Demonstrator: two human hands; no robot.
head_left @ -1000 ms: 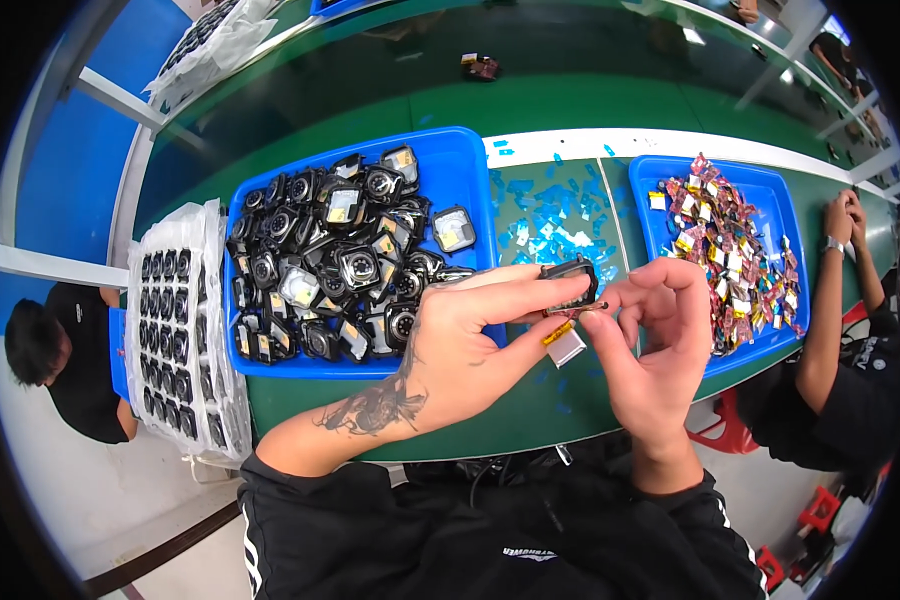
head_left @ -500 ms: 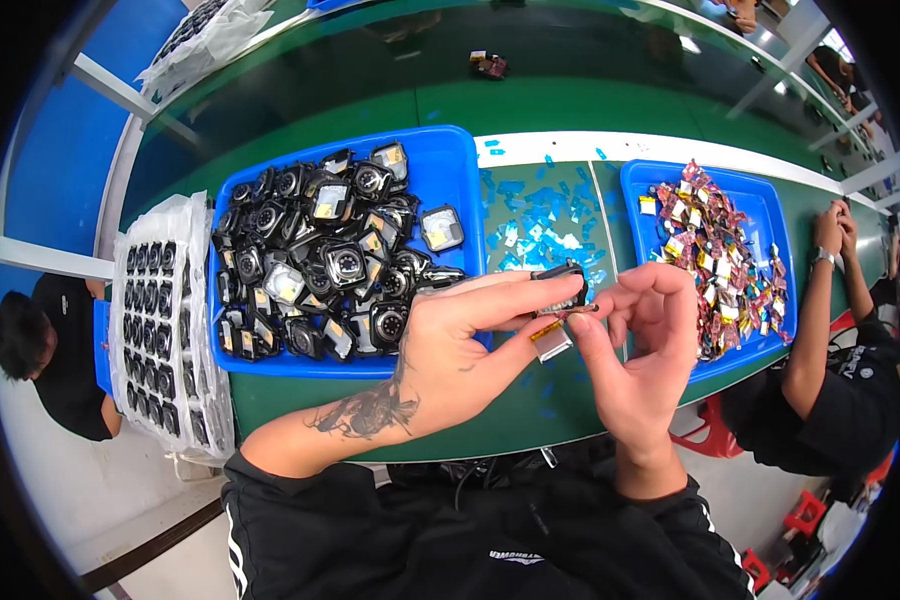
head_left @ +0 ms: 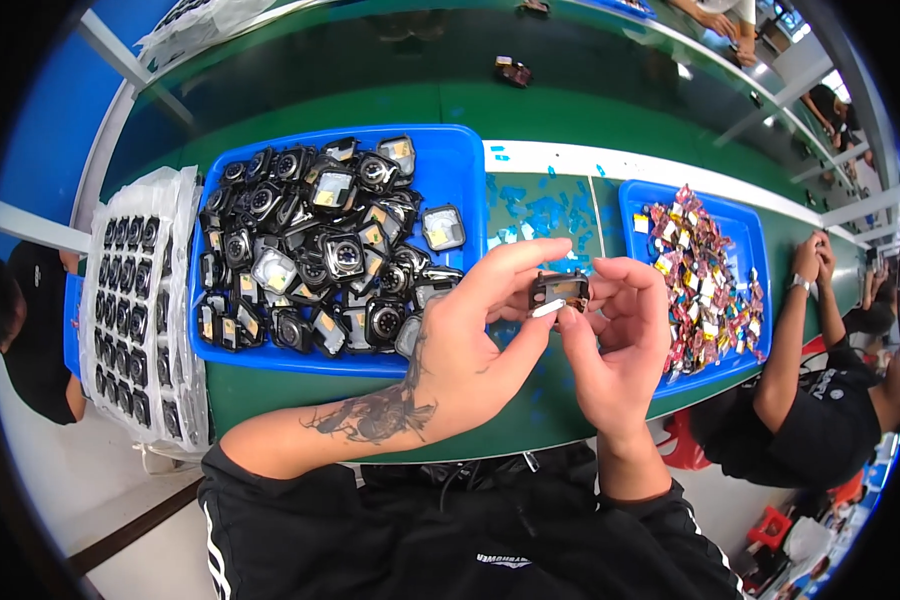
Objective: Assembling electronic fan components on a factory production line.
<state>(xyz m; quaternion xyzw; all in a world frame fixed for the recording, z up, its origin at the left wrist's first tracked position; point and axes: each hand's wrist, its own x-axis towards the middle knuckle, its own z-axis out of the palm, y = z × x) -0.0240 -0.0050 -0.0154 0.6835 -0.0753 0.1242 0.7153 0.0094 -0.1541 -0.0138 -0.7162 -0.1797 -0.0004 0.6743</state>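
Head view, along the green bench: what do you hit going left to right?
Bagged black trays → blue bin of black square parts → left hand → small black part held by both hands → right hand → blue bin of coloured packets

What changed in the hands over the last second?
The small black square part stays pinched between left hand and right hand. The white strip under it now lies against the left thumb. The blue tray of black parts looks unchanged.

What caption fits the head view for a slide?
Both hands, left hand and right hand, pinch a small black part over a green bench between two blue trays.
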